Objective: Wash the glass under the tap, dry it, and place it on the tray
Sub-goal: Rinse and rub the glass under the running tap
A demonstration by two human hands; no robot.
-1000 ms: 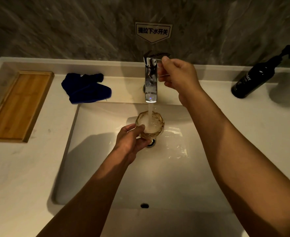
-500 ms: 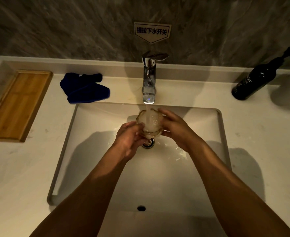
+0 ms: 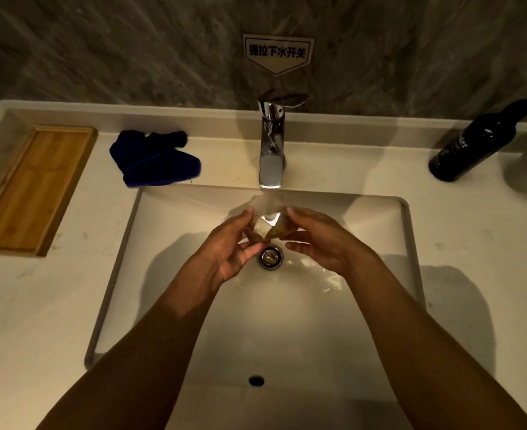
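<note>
A faceted amber glass (image 3: 270,226) is held over the sink basin (image 3: 364,305), tipped on its side under the running chrome tap (image 3: 271,150). My left hand (image 3: 234,246) grips its left side and my right hand (image 3: 321,240) holds its right side with the fingertips. Water runs from the spout onto the glass. A dark blue cloth (image 3: 153,159) lies crumpled on the counter left of the tap. The wooden tray (image 3: 32,190) sits at the far left of the counter with nothing on it.
A black pump bottle (image 3: 479,141) stands at the back right of the counter. The drain (image 3: 270,257) lies just below the hands. A sign (image 3: 277,52) is stuck on the dark stone wall above the tap. An overflow hole (image 3: 256,380) shows near the front.
My right hand left the tap handle and came down onto the glass. The glass went from upright under the stream to tipped on its side between both hands.
</note>
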